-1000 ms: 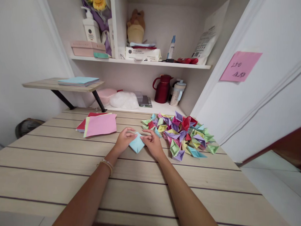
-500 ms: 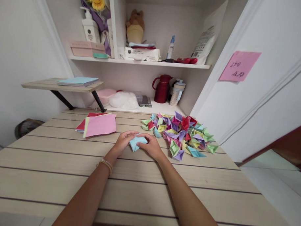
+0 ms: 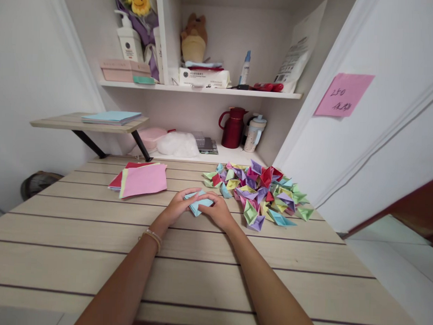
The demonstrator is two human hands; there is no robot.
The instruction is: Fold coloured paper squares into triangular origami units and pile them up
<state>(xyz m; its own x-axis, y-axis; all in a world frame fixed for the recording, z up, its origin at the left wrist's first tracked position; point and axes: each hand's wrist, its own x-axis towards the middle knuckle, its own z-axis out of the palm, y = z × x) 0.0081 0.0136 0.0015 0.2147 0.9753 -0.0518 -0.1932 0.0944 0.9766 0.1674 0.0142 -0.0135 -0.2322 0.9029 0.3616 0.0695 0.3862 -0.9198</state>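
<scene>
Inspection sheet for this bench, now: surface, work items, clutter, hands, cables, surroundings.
Surface: pale wood table with dark grooves.
Job's things: blue paper, partly folded, on the table.
Clutter: pile of folded paper pieces right of the blue paper; stack of flat sheets to its left.
Hands: left hand and right hand both closed on the blue paper.
Cables: nothing seen.
Surroundings: shelf with bottles and boxes, red jug below, pink note on the wall.

- Left hand [image 3: 175,207] and right hand [image 3: 218,211] pinching light-blue folded paper [image 3: 198,202] on slatted table [image 3: 198,275].
- Heap of folded paper pieces [image 3: 260,192] just right.
- Pink sheets [image 3: 142,180] left.
</scene>
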